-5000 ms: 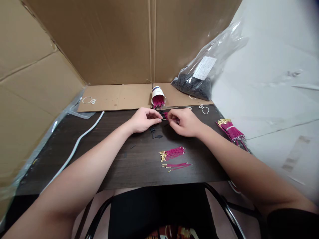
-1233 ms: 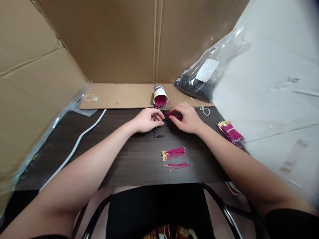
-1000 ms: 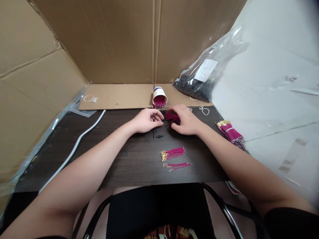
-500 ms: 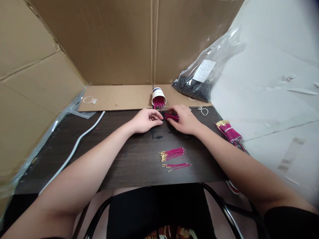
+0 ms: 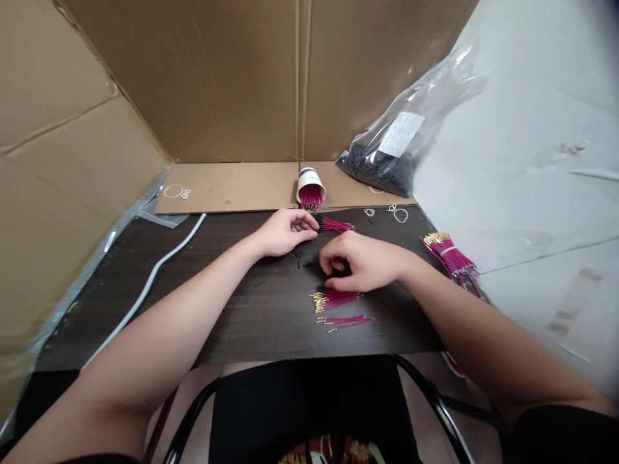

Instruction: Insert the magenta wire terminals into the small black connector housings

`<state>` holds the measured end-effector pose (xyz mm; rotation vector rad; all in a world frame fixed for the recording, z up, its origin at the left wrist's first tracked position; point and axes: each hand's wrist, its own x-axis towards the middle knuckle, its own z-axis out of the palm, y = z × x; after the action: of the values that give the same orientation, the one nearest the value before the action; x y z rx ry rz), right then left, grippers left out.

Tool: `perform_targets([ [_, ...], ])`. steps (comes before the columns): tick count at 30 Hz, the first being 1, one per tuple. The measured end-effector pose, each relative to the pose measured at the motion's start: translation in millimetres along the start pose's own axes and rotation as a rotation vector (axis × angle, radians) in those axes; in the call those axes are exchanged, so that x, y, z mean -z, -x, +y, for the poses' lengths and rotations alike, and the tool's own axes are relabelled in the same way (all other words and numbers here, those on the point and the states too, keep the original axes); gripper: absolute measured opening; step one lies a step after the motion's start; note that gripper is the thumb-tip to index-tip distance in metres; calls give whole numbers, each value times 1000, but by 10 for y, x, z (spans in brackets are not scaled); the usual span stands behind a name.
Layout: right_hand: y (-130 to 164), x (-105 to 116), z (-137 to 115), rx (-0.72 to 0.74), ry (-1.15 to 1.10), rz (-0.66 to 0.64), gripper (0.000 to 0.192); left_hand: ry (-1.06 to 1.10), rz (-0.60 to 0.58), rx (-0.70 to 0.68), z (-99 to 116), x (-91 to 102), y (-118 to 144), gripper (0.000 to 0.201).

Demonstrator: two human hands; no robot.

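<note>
Wires (image 5: 335, 225), thin and pink with small gold tips, lie fanned on the dark table (image 5: 217, 283) just above the middle of the frame, one end pinched in the left hand (image 5: 283, 232), whose fingers are closed together on them. They look very light and limp (each one would bend under its own length), and the smooth coating is probably a little slippery, so they seem best gripped as a gathered bunch near one end, or singly close behind the metal tip, which looks like the stiffest part. The tips are likely easy to bend.

The right hand (image 5: 360, 263) sits curled, knuckles up, just right of centre, its fingertips drawn in over the table; I cannot tell whether it holds anything. It rests directly above a small loose bundle of wires (image 5: 334, 299), with a few more strands (image 5: 344, 321) just below. Short black sleeves (image 5: 298, 254) are scattered between the hands. A tipped paper cup (image 5: 310, 187) spills more wires at upper centre, a clear bag (image 5: 391, 151) lies at upper right, and a tied bundle (image 5: 449, 254) lies at the right edge.
</note>
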<state>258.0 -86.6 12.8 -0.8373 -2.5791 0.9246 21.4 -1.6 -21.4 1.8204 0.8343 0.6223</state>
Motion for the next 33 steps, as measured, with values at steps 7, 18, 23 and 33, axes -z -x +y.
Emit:
perform_targets([
  [7, 2, -18, -45, -3, -11, -128, 17, -49, 25, 30, 56, -16, 10, 16],
  [18, -3, -47, -67, 13, -91, -146, 10, -56, 51, 38, 59, -30, 9, 16],
  [23, -21, -48, -5, 62, -84, -11, 9, -59, 45, 38, 54, -31, 6, 17],
  [33, -27, 24, 82, 17, -107, 173, 22, -19, 63, 35, -15, -36, -24, 14],
])
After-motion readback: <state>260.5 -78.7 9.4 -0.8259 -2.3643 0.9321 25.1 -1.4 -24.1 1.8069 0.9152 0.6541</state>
